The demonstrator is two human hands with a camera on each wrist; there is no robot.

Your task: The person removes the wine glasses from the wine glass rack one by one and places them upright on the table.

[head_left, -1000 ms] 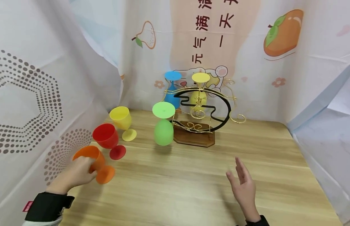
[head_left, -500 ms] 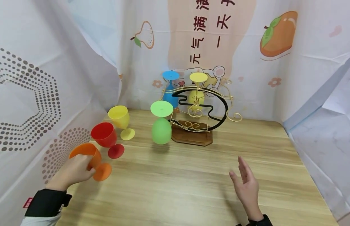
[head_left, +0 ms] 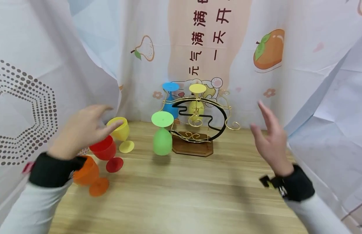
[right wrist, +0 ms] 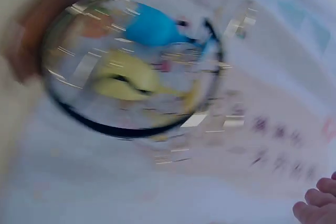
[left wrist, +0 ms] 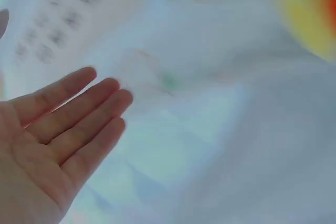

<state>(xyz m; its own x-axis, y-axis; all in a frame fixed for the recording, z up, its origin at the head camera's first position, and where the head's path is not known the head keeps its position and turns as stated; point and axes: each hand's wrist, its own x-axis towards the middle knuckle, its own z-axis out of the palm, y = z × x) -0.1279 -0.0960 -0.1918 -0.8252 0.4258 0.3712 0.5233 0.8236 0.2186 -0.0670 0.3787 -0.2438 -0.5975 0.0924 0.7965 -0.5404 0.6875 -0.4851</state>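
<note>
My left hand (head_left: 81, 128) hovers above the goblets on the left, fingers extended and palm bare in the left wrist view. Beneath or beside it stand an orange goblet (head_left: 88, 172), a red goblet (head_left: 106, 149) and a yellow goblet (head_left: 120, 130), all upright. On the right, my right hand (head_left: 271, 139) is raised over the table with spread fingers, holding nothing. A gold and black wire glass rack (head_left: 218, 104) on a wooden base (head_left: 192, 149) stands at the back. Hanging upside down on it are a green goblet (head_left: 162, 141), a blue goblet (head_left: 170, 109) and a yellow goblet (head_left: 197, 88).
The wood-grain table (head_left: 181, 188) reaches back to a printed white curtain (head_left: 145, 81). More white cloth (head_left: 321, 130) borders the right side. The goblets on the left stand close to the left-hand cloth (head_left: 17, 65).
My left hand has let go of the orange goblet and risen up and away from it. The right hand has also lifted higher. The head view has shifted slightly.
</note>
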